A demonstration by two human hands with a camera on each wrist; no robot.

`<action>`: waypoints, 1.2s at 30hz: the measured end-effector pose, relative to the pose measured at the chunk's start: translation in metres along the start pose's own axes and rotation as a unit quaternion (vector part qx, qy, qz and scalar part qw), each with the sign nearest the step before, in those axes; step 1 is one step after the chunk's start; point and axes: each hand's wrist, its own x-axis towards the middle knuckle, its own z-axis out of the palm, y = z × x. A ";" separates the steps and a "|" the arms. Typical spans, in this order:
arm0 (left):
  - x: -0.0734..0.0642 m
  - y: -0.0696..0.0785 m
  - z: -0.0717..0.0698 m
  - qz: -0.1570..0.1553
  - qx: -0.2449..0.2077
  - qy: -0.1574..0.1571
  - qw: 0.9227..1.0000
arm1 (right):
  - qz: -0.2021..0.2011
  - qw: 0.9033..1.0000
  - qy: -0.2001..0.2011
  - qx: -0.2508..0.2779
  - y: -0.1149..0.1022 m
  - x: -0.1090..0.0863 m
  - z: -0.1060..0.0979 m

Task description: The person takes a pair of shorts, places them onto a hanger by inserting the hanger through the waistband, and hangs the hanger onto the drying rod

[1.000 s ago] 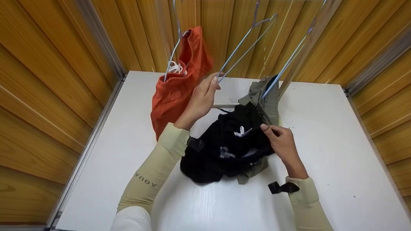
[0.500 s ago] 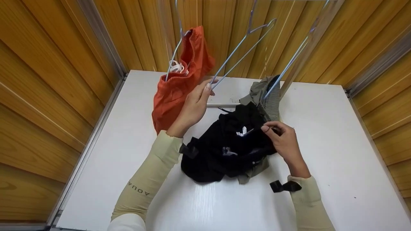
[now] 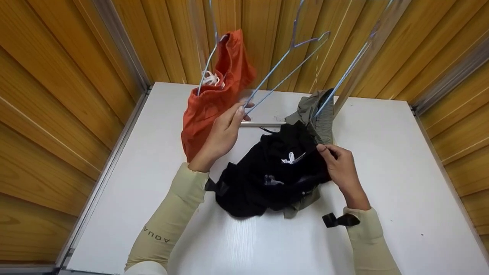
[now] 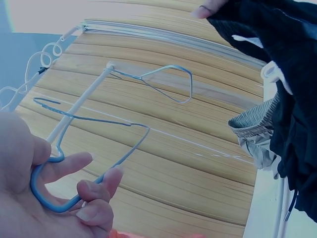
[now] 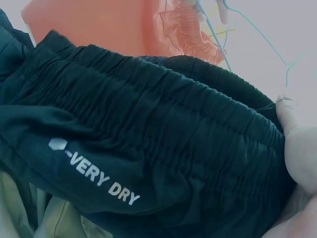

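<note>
My left hand (image 3: pixel 223 131) grips the lower end of a blue wire hanger (image 3: pixel 273 70), its fingers around the wire in the left wrist view. At the centre of the table lies a bunched pair of black shorts (image 3: pixel 248 183) with an elastic waistband and white lettering. My right hand (image 3: pixel 342 168) pinches that waistband at its right side and holds it raised, so the waist opening gapes upward with a white tag inside. The hanger's held end is apart from the shorts, up and to their left.
Orange shorts (image 3: pixel 208 114) with a white drawstring hang on another hanger at the left. Behind the black shorts, grey-green shorts (image 3: pixel 324 126) hang on a hanger at the right. A white table (image 3: pixel 401 172) lies below, with wood-panel walls (image 3: pixel 259 34) at the back and sides.
My left hand has moved down and left, drawing the hanger's lower end with it. My right hand has shifted only slightly, still pinching the black waistband.
</note>
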 end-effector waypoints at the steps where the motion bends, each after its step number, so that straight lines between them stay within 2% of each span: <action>1: -0.002 0.000 -0.001 0.000 -0.001 -0.002 1.000 | -0.002 1.000 0.004 -0.003 0.000 0.000 0.000; 6: -0.009 -0.002 -0.003 -0.005 0.001 -0.012 1.000 | -0.004 1.000 0.008 -0.009 0.000 0.002 -0.002; 10: -0.015 -0.004 -0.005 -0.011 0.001 -0.025 1.000 | 0.003 1.000 -0.005 -0.004 0.000 0.004 -0.004; 16: -0.021 -0.007 -0.008 -0.001 0.009 -0.031 0.999 | 0.013 1.000 -0.008 0.011 -0.002 0.006 -0.005; 20: -0.026 -0.011 -0.009 0.001 0.013 -0.029 1.000 | 0.026 1.000 -0.001 0.015 -0.005 0.008 -0.007; 26: -0.033 -0.017 -0.013 -0.020 0.011 -0.032 0.999 | 0.046 0.998 0.020 0.037 -0.007 0.010 -0.010; 30: -0.037 -0.019 -0.016 -0.023 0.007 -0.039 0.999 | 0.064 0.996 0.034 0.059 -0.006 0.012 -0.010; 36: -0.041 -0.021 -0.020 -0.024 0.024 -0.043 0.998 | 0.085 0.994 0.036 0.067 -0.003 0.015 -0.013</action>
